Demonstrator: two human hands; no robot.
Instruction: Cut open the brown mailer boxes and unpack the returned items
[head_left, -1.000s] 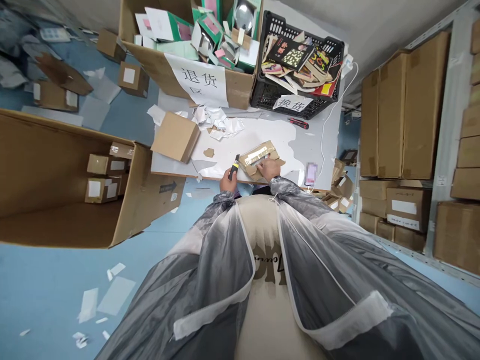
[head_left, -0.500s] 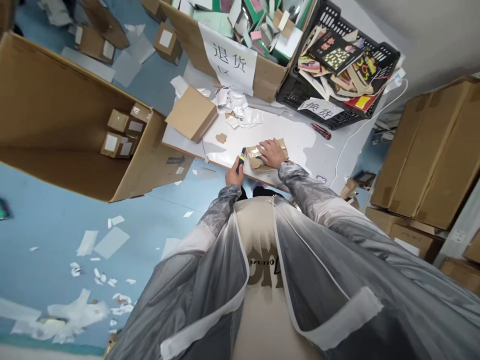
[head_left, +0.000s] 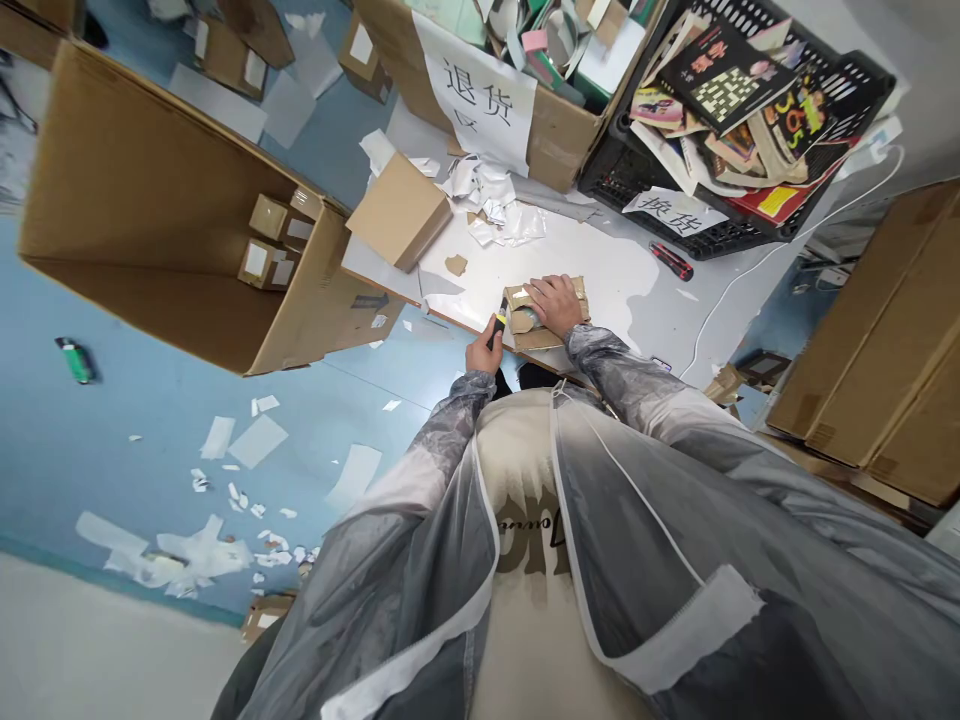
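Observation:
My left hand (head_left: 484, 350) is closed around a utility knife (head_left: 499, 322) with a black and yellow handle. The knife's front end is at the left side of a small cardboard box (head_left: 526, 320) on the white table (head_left: 622, 285). From above, my right hand (head_left: 556, 304) grips that box, its fingers bent over the top. Shiny tape shows on the cardboard, and a flap (head_left: 538, 340) hangs out along the near side. Through a gap I glimpse something inside, too small to name.
Beyond the hands lie crumpled paper (head_left: 495, 205), a closed carton (head_left: 400, 212) and a red utility knife (head_left: 671, 261). A black crate (head_left: 611, 170) of books stands at the back right. On the left is a large open carton (head_left: 150, 210) with several small boxes inside.
The near side of the small box has opened, with its flap now folded out towards me. The knife has stayed at its left edge. My view has shifted slightly.

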